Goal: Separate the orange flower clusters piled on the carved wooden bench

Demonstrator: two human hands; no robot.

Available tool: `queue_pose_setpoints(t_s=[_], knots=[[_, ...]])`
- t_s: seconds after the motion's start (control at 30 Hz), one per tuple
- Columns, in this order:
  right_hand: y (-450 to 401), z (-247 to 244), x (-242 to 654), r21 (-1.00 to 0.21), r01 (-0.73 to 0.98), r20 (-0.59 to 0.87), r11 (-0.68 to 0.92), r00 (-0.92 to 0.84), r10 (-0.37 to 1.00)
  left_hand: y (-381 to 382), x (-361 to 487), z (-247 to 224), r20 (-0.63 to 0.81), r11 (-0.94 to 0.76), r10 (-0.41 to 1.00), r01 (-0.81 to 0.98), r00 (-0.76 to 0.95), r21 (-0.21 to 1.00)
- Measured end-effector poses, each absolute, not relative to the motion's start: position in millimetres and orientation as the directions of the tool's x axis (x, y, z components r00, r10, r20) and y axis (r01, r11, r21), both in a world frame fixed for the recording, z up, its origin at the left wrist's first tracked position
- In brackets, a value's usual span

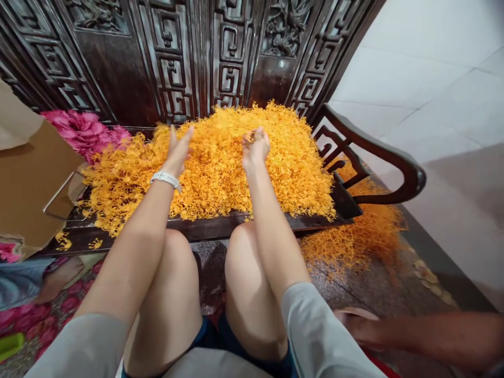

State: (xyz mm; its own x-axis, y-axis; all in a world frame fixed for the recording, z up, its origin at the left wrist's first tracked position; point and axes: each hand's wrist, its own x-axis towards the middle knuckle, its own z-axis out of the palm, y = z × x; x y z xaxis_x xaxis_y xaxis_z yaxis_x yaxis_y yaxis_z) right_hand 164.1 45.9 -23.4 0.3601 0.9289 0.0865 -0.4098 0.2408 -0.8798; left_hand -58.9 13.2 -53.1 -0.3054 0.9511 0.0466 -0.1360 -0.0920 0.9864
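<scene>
Knees [179, 252], bare and slightly apart, stand close before a dark, polished wooden bench [208, 228]; another person's limb [437, 338] reaches in from the lower right. Brown cardboard [31, 184] (whether a whole box, and holding what, I cannot tell) blocks the seat's left end. Loose orange strands [358, 236] lie on the floor beside the curved armrest [411, 170]. The seat bears a broad heap of small, frilly yellow-orange flower pieces [220, 184]. Over its left part the left hand [180, 149], above a pale-banded watch [166, 179], spreads its thumb wide; the right hand [256, 150], nearer the middle, curls its fingers, contents unclear. Ruffled pink flowers [84, 131] lie beyond the cardboard, below the carved bench back [118, 73].
</scene>
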Motion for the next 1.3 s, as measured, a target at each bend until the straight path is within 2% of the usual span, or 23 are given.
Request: queue_pose_setpoints(t_s=[0.07, 0.13, 0.17, 0.23, 0.27, 0.33, 0.4, 0.47, 0.5, 0.57, 0.63, 0.73, 0.8, 0.9, 1.1, 1.2, 1.3], knots=[[46, -20, 185, -0.858, -0.425, 0.116, 0.288, 0.386, 0.915, 10, -70, -53, -0.030, -0.002, 0.898, -0.072, -0.438, 0.997], [41, -17, 201, -0.836, -0.458, 0.141, 0.301, 0.351, 0.926, 3, -74, -47, 0.004, 0.087, 0.885, 0.173, -0.466, 0.981], [37, -15, 205, -0.819, -0.498, 0.131, 0.286, 0.324, 0.937, -2, -72, -42, 0.053, 0.118, 0.898, 0.354, -0.437, 0.928], [28, -11, 207, -0.767, -0.594, 0.092, 0.243, 0.273, 0.958, -16, -59, -25, 0.149, 0.106, 0.939, 0.671, -0.311, 0.734], [25, -9, 205, -0.746, -0.624, 0.091, 0.234, 0.253, 0.963, -24, -48, -15, 0.217, 0.052, 0.944, 0.764, -0.247, 0.643], [21, -5, 199, -0.748, -0.610, 0.140, 0.260, 0.238, 0.961, -42, -21, 8, 0.441, -0.115, 0.882, 0.833, -0.165, 0.542], [19, -1, 191, -0.808, -0.491, 0.236, 0.327, 0.239, 0.942, -55, 10, 28, 0.631, -0.362, 0.772, 0.763, -0.076, 0.535], [15, 3, 183, -0.870, -0.283, 0.357, 0.404, 0.203, 0.912, -60, 39, 39, 0.691, -0.542, 0.720, 0.574, -0.058, 0.614], [12, 4, 180, -0.880, -0.160, 0.423, 0.447, 0.164, 0.891, -57, 51, 40, 0.678, -0.563, 0.729, 0.483, -0.090, 0.670], [5, 6, 174, -0.837, 0.097, 0.544, 0.539, 0.041, 0.838, -44, 67, 35, 0.575, -0.494, 0.794, 0.343, -0.197, 0.799], [-3, 8, 172, -0.718, 0.329, 0.620, 0.614, -0.100, 0.778, -23, 71, 22, 0.405, -0.379, 0.876, 0.146, -0.261, 0.914], [-9, 9, 172, -0.536, 0.539, 0.602, 0.650, -0.296, 0.741, 5, 61, 2, 0.225, -0.274, 0.941, -0.180, -0.252, 0.945], [-11, 10, 171, -0.480, 0.586, 0.552, 0.653, -0.376, 0.744, 16, 49, -7, 0.128, -0.202, 0.959, -0.290, -0.254, 0.936], [-14, 11, 171, -0.511, 0.568, 0.503, 0.645, -0.411, 0.760, 17, 29, -13, 0.038, -0.146, 0.954, -0.352, -0.297, 0.924], [-19, 0, 179, -0.738, 0.467, 0.345, 0.487, -0.359, 0.867, 2, -11, -5, 0.105, -0.110, 0.994, -0.448, -0.036, 0.887], [-15, -3, 186, -0.744, 0.498, 0.309, 0.446, -0.335, 0.890, 0, -19, 2, 0.099, -0.137, 0.989, -0.436, -0.110, 0.889], [-14, 2, 187, -0.707, 0.500, 0.374, 0.500, -0.336, 0.864, 1, -24, 7, 0.129, -0.193, 0.975, -0.399, -0.182, 0.896]])
